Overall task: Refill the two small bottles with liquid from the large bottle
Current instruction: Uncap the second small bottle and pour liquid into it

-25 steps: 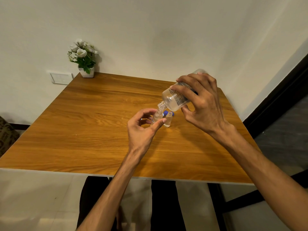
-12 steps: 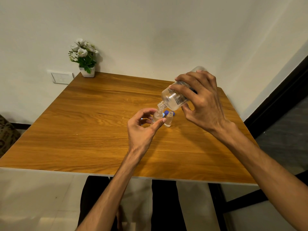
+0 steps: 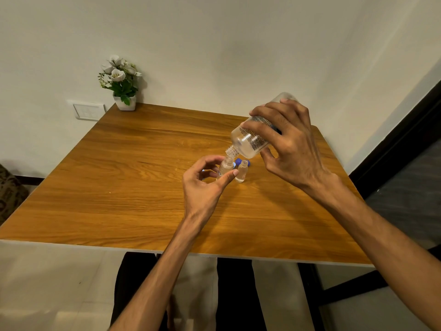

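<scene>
My right hand [image 3: 290, 145] grips the large clear bottle [image 3: 250, 139], tilted neck-down to the left, its open mouth touching the top of a small clear bottle [image 3: 224, 168]. My left hand [image 3: 202, 187] pinches that small bottle between thumb and fingers; it stands on the wooden table [image 3: 143, 187]. A second small clear bottle [image 3: 241, 172] stands uncapped just to its right, untouched. Blue caps [image 3: 239, 161] lie right behind the small bottles, partly hidden.
A small white pot of white flowers [image 3: 121, 84] stands at the table's far left corner against the wall. A wall switch plate [image 3: 87, 111] is left of it. The table's near edge runs across the lower view, with dark legs below.
The large bottle and my right hand have shifted slightly up and tilted a little more. My left hand and both small bottles have stayed in place.
</scene>
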Available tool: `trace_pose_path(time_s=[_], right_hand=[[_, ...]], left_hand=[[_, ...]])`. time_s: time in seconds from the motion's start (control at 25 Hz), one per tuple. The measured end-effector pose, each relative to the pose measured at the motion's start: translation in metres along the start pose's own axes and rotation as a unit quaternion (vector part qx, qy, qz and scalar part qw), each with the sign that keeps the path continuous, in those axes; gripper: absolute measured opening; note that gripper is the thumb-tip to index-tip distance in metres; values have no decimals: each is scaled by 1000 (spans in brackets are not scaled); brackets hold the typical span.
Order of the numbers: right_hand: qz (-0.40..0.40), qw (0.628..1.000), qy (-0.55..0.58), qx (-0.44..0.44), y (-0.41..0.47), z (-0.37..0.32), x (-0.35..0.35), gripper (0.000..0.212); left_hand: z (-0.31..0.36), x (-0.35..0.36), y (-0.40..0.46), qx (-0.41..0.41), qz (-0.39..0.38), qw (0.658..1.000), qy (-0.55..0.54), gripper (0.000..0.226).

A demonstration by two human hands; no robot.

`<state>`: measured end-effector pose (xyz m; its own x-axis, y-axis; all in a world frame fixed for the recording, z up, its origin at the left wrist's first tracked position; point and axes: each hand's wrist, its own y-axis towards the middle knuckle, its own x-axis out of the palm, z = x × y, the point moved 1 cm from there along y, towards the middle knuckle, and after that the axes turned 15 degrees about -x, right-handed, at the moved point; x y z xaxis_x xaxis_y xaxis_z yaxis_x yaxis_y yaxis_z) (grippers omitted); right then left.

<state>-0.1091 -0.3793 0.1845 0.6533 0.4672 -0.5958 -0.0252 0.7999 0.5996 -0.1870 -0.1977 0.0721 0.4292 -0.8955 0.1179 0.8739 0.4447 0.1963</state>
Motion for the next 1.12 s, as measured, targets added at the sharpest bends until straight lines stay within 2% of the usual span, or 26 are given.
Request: trace_pose_path(time_s=[0.44,0.68,0.92,1.12], right_hand=[[-4,998,29,50,-13,-7,9,54],[16,976,92,199,-40,-32,21,63],[52,908,188,370,-67,-71,41,71],[116,792,298,520,-82,-88,60,70]], left_hand=[[-6,0,1,-6,7,1000,6,38],[-10,1,0,-4,7,1000,20,39],[-18,3,2,-27,1,999,30,40],[-36,-4,9,-67,19,996,54,39]])
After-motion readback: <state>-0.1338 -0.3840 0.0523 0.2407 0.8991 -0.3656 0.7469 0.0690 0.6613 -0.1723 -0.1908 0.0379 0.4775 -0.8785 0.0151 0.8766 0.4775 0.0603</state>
